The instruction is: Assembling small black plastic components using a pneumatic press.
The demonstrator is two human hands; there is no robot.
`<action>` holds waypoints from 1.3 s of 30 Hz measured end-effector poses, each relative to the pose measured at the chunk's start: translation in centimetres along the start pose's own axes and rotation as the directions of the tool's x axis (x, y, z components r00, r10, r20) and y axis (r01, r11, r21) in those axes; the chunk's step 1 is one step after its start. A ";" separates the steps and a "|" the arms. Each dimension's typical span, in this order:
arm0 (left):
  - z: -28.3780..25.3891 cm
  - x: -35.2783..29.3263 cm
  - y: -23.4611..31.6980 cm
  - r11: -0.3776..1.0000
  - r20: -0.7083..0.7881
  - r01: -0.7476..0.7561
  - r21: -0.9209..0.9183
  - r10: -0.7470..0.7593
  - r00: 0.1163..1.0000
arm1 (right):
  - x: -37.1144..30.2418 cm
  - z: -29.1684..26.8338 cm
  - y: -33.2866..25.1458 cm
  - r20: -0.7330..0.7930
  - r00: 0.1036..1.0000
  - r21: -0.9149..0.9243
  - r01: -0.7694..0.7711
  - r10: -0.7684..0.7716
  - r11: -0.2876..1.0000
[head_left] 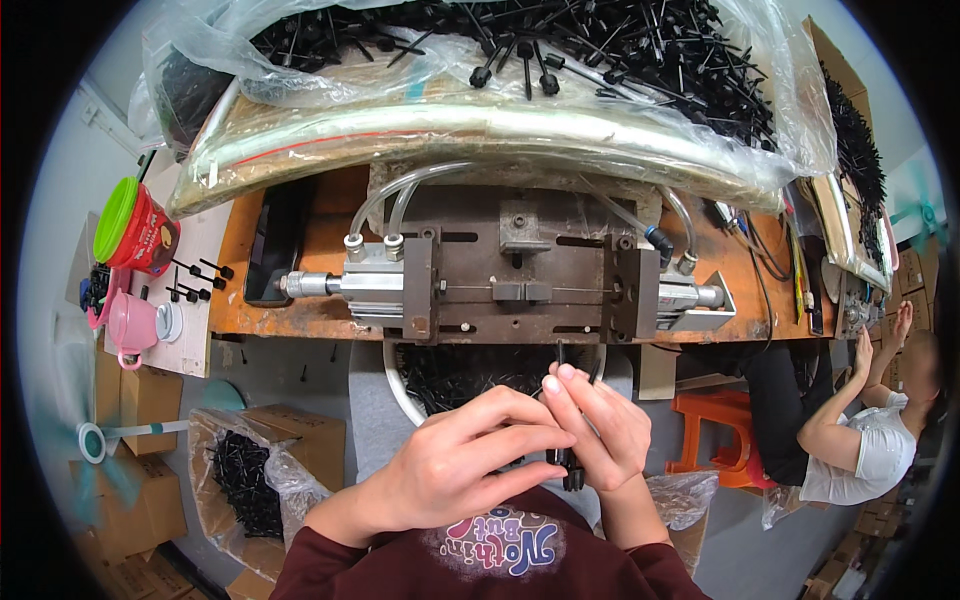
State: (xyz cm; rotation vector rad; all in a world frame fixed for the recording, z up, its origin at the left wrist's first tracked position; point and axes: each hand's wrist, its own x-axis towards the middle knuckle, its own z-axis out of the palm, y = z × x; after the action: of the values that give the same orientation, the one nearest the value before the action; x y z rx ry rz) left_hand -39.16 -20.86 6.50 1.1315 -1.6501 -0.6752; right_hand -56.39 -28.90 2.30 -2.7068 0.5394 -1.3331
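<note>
Close to the front edge of the metal clamping fixture point(460, 262), my right hand point(612, 430) pinches a slim black pin point(561, 353) upright between its fingertips. More black stemmed parts point(572, 473) stick out below its palm. My left hand point(465, 455) reaches across from the left, fingers apart and gently curved. Its fingertips come up against the right hand and the black parts there; its thumb is hidden. Behind and below both hands, a white-rimmed container point(403, 395) holds a heap of similar black parts. A small grey block point(520, 292) sits at the fixture's middle.
Air cylinders point(375, 290) with clear hoses flank the fixture. A plastic-lined tray point(480, 130) of black knobbed pins spans the back. At left are a red tub point(150, 235), a pink cup point(135, 322) and a phone point(272, 245). A co-worker point(865, 440) sits at right beside an orange stool point(712, 430).
</note>
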 end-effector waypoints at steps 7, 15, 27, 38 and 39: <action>0.1 0.2 -1.4 0.966 -0.155 0.059 0.251 -0.020 0.988 | -1.1 0.0 0.0 -0.165 0.962 0.014 -0.220 0.219 0.975; 1.2 0.6 -4.5 0.751 -0.054 -0.027 0.660 0.083 0.995 | -1.2 -0.1 -0.7 -0.151 0.944 0.097 -0.282 0.294 0.954; 0.9 2.1 -4.0 0.692 -0.005 0.010 0.722 -0.009 1.000 | -2.6 0.1 0.0 -0.099 0.944 0.306 -0.271 0.313 0.913; 0.2 1.1 -0.8 0.991 0.005 0.114 -0.070 -0.114 0.994 | -1.6 -0.7 0.4 -0.089 0.990 -0.065 -0.115 0.109 0.991; 0.2 1.1 -0.3 0.992 0.033 0.058 -0.108 -0.055 0.998 | -1.2 -0.6 0.2 -0.055 0.994 -0.082 -0.094 0.090 0.992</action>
State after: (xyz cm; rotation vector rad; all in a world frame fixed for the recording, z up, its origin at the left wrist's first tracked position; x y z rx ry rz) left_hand -39.28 -22.03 6.62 1.0977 -1.5910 -0.8128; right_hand -57.63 -28.63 1.72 -2.6828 0.7330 -1.3902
